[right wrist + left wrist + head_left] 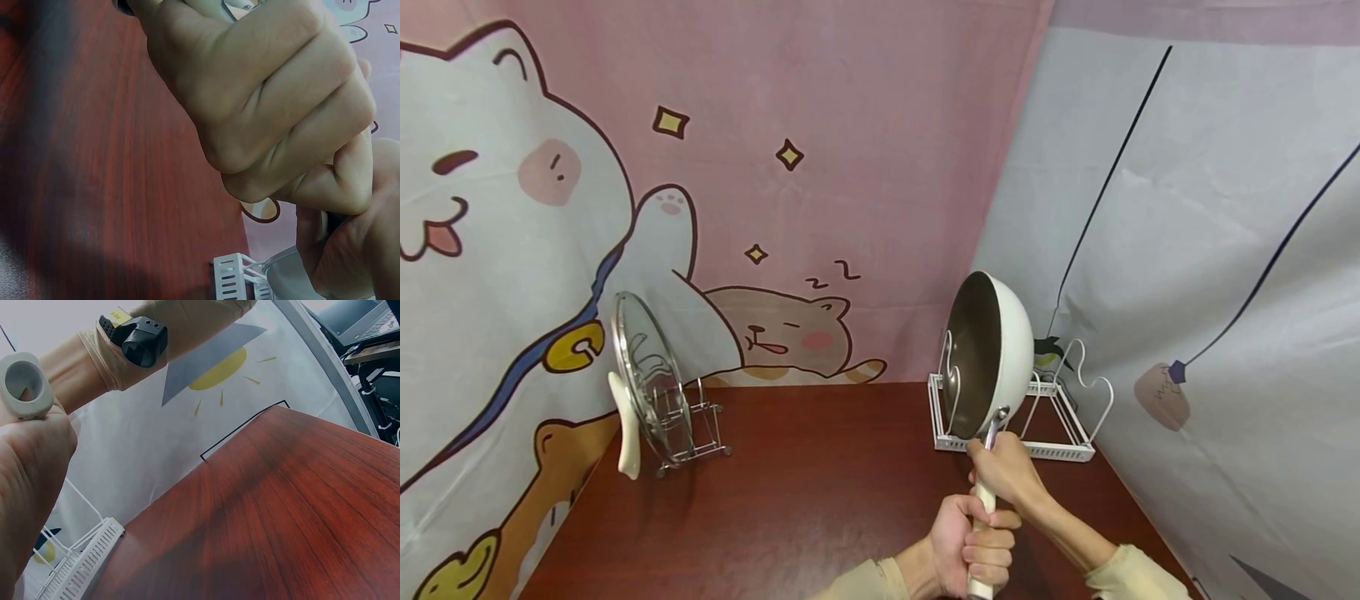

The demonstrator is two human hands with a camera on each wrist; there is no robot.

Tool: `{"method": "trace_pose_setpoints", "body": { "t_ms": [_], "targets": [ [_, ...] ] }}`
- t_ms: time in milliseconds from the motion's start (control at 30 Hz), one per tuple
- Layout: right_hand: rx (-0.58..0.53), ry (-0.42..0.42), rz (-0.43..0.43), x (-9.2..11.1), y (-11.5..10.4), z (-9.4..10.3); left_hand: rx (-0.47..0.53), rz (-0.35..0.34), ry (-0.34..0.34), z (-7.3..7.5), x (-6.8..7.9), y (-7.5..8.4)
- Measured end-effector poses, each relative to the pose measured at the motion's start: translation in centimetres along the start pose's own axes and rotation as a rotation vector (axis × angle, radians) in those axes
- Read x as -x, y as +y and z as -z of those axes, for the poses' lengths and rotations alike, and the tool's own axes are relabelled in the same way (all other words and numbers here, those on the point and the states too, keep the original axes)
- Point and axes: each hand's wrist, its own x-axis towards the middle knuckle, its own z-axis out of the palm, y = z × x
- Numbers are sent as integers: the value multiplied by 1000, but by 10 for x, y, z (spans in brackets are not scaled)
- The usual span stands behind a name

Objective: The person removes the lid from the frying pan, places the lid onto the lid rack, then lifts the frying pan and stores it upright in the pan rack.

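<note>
A white wok with a dark inside [1017, 342] is tilted up on its side at the white rack [1052, 451], among the wire dividers. Whether its rim rests on the rack cannot be told. My right hand [1009, 473] grips the handle near the metal joint. Closer to me, my left hand [973, 543] wraps its fingers round the cream handle [985, 498]. In the left wrist view, the hollow handle end [39, 403] sticks out beside the left hand. The right wrist view shows the left hand's knuckles large, with the right hand [350, 256] partly visible below.
At the left, a glass lid [651, 367] with a cream handle stands upright in a small metal wire rack [707, 451]. Both racks are on a reddish-brown wooden table [820, 475]. Printed cloth [880, 167] hangs behind and at the sides.
</note>
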Motion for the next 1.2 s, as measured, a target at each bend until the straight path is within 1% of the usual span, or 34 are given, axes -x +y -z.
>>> {"method": "trace_pose_setpoints", "body": {
  "t_ms": [267, 500, 800, 1033, 1200],
  "targets": [
    [-12, 1, -5, -1, 4, -4, 1, 4, 1, 4, 1, -1],
    [-8, 5, 5, -1, 7, -5, 7, 12, -11, 7, 1, -2],
    [-17, 0, -20, -3, 7, -7, 28, 8, -9, 9, 2, -2],
    [-21, 3, -17, -2, 11, -10, 16, 8, -29, 11, 2, -4],
    [-20, 2, -13, -4, 13, -12, -7, 14, -26, 16, 3, -4]
  ]
}}
